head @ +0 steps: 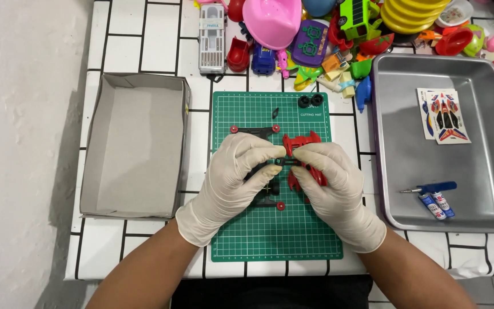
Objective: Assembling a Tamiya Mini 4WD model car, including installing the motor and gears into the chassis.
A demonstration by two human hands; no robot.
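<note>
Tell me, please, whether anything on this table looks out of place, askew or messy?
The green cutting mat lies square, and both gloved hands, left hand and right hand, pinch a small black part beside the red toy car body. Only the toy pile at the far edge looks jumbled. The grey cardboard box sits slightly askew.

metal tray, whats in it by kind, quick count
In the metal tray:
sticker sheet: 1
blue-handled screwdriver: 1
batteries: 2
Total: 4
</note>
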